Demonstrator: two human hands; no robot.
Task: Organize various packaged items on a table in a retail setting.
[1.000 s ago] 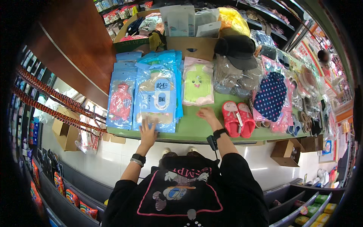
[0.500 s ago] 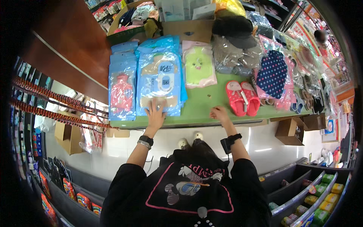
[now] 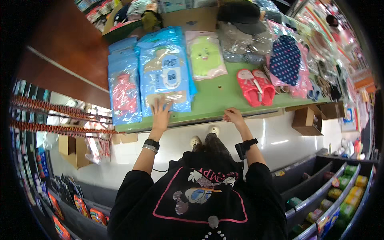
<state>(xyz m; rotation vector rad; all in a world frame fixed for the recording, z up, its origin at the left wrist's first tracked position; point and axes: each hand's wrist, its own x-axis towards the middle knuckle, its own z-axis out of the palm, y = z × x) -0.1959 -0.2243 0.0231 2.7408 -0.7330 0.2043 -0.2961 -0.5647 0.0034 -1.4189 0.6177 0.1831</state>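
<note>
We have our left hand (image 3: 161, 113) laid flat, fingers spread apart, on the lower end of the blue plastic packet (image 3: 166, 76) at the near edge of the green tabletop (image 3: 216, 98). A second ago that hand sat lower and farther left on the same packet; now it has slid up a little, and the packet lies squarer atop its stack. Our right hand (image 3: 233, 116) has drawn back from the middle of the tabletop to its near edge, where the fingers curl over the lip, holding nothing. Just left of the packet lies a blue packet with a red item (image 3: 123, 90); right of it, a green plush packet (image 3: 205, 59) and pink slippers (image 3: 256, 86).
</note>
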